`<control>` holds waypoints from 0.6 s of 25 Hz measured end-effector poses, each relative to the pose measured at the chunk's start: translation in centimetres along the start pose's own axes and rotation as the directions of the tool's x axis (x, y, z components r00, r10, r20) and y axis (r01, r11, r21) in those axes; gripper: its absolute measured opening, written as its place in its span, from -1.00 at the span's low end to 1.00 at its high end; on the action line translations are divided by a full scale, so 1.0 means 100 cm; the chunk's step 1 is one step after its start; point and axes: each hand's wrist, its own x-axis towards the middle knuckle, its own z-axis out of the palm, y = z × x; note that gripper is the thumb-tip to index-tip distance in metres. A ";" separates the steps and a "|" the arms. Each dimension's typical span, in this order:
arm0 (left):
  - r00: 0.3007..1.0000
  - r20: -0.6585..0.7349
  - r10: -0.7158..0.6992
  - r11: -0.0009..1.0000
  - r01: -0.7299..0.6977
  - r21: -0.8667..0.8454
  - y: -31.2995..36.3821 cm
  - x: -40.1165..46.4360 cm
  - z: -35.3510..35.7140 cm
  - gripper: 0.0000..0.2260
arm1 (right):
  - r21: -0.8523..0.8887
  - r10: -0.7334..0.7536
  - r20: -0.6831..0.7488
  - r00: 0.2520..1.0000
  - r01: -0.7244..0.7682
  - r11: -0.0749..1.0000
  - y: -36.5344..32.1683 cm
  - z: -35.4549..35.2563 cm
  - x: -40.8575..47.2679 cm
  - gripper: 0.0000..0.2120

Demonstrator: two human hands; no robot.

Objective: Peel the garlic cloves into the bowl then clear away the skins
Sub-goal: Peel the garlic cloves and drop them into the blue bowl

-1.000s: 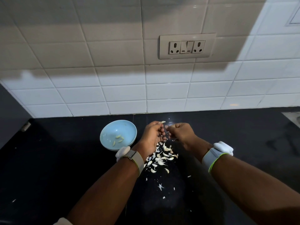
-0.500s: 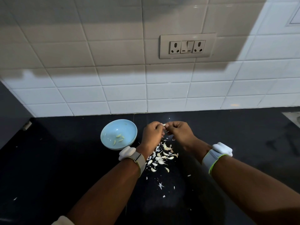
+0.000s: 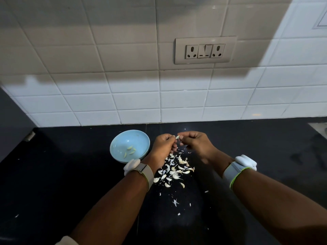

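- Right now you are holding a small garlic clove (image 3: 177,137) up between both hands, above the far end of the skins and just right of the bowl.
- Your left hand (image 3: 163,146) is curling its fingers inward, with the fingertips pinching the clove's left end.
- Your right hand (image 3: 195,142) is pinching the same clove from the right, thumb and forefinger closing on it while the other fingers are folding under the palm.
- That clove is showing pale, whitish-green and slim; whether any skin is clinging to it is too small to tell.
- A light blue bowl (image 3: 120,137) is sitting on the black counter (image 3: 70,174) to the left of your left hand, near the tiled wall (image 3: 123,99), and its near rim is lying just beside your left wristband (image 3: 139,171).
- Inside the bowl, a few peeled cloves (image 3: 130,151) are lying near the bottom, pale yellow-green, smooth and narrow.
- Below your hands, a loose pile of skins (image 3: 174,171) is lying on the counter between your wrists: white to cream, thin, curled flakes, some of them boat-shaped.
- Smaller scraps (image 3: 175,202) are lying scattered nearer to you, apart from the main pile.
- Your right wristband (image 3: 238,169) is showing white with a green edge.
- A socket plate (image 3: 205,50) is sitting on the wall, far above the hands.
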 end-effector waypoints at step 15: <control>1.000 0.001 -0.008 0.980 0.008 -0.199 0.000 -0.003 0.007 -0.88 | -0.166 -0.112 -0.139 0.984 0.089 0.982 0.008 -0.004 0.005 -0.90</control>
